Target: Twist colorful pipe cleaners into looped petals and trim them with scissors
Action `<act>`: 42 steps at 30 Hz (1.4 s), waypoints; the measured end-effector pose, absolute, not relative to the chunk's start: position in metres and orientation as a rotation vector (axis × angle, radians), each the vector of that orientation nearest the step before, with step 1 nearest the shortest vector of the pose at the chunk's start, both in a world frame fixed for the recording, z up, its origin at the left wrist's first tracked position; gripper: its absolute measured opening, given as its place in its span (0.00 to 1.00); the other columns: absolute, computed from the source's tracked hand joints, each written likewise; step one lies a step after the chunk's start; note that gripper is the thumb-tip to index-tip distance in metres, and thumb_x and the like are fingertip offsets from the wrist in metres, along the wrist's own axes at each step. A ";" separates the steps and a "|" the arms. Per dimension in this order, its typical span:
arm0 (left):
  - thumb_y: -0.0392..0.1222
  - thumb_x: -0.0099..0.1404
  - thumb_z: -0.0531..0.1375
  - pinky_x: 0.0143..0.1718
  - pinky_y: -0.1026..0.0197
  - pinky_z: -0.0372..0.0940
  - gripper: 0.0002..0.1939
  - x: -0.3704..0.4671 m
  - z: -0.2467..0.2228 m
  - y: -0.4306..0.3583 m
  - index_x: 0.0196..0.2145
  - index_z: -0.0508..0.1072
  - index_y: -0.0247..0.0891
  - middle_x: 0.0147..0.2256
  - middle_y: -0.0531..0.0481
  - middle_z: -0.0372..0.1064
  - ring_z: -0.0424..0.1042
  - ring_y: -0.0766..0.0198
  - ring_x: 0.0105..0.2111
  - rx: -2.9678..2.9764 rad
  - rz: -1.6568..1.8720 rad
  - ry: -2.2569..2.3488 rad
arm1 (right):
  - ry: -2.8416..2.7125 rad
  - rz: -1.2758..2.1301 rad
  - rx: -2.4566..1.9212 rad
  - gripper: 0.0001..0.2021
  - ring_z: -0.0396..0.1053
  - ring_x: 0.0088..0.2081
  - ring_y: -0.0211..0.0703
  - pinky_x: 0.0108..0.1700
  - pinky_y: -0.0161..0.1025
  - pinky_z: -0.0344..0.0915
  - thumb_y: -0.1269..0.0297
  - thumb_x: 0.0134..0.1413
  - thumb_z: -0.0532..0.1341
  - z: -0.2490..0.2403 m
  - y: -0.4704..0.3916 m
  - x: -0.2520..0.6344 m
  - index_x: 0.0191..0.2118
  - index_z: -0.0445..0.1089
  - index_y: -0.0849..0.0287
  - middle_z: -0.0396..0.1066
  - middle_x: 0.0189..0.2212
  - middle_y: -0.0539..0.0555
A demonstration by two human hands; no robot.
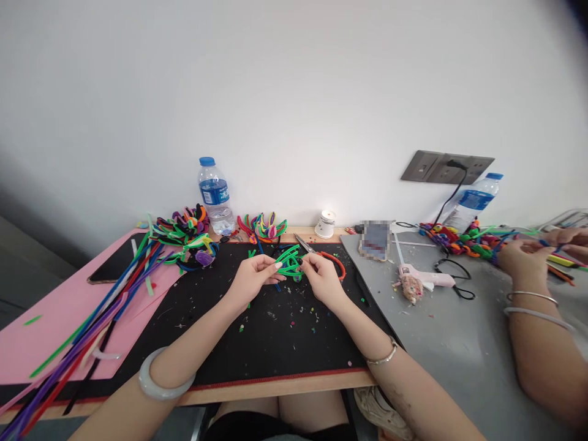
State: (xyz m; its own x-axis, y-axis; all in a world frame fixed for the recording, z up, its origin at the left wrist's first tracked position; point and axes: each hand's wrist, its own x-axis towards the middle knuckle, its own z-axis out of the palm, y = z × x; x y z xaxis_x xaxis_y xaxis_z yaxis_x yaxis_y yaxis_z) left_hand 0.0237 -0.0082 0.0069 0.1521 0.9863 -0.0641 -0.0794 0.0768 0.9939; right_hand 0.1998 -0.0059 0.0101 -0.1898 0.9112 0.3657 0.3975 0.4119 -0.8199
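Between my two hands, above the black mat (220,331), is a bundle of bent green pipe cleaners (288,262). My left hand (257,275) pinches its left side with thumb and fingers. On its right side my right hand (321,277) is closed, the fingertips by a small dark part. A bit of purple shows under the green loops. Behind my right hand lie scissors with orange handles (339,262), partly covered by it. A blue stick (260,245) lies just behind my left hand.
Loose pipe cleaners (92,331) and a phone (113,260) lie on a pink sheet at left. At the back stand a water bottle (215,199) and a paper cup (326,224). A glue gun (425,277) lies right, near a co-worker's hands (523,260).
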 end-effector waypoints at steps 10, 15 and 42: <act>0.47 0.49 0.64 0.28 0.64 0.66 0.14 0.027 0.009 -0.010 0.26 0.68 0.34 0.21 0.51 0.70 0.72 0.64 0.24 1.214 1.050 1.066 | -1.669 0.818 -1.174 0.12 0.53 0.22 0.34 0.26 0.32 0.51 0.63 0.53 0.50 0.004 -0.001 0.202 0.22 0.60 0.60 0.58 0.19 0.48; 0.47 0.50 0.63 0.28 0.64 0.66 0.13 0.026 0.007 -0.009 0.26 0.68 0.34 0.21 0.52 0.70 0.73 0.64 0.24 1.213 1.060 1.041 | -1.617 0.903 -1.160 0.12 0.49 0.20 0.32 0.22 0.31 0.48 0.62 0.52 0.51 0.002 0.002 0.202 0.22 0.59 0.60 0.56 0.17 0.47; 0.49 0.50 0.63 0.32 0.60 0.68 0.15 0.024 0.005 -0.008 0.31 0.71 0.34 0.26 0.48 0.73 0.74 0.60 0.28 1.220 1.079 1.119 | -1.410 1.354 -0.987 0.11 0.61 0.13 0.31 0.16 0.30 0.60 0.59 0.43 0.62 0.001 -0.001 0.197 0.26 0.62 0.61 0.69 0.17 0.49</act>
State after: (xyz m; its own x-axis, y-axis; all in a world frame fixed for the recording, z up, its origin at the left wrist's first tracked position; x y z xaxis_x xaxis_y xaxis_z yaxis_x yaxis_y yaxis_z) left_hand 0.0244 -0.0081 0.0046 0.1378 0.9892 -0.0504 -0.0143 0.0528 0.9985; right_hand 0.1972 -0.0010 0.0011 -0.2593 0.9621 0.0846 -0.0451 0.0754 -0.9961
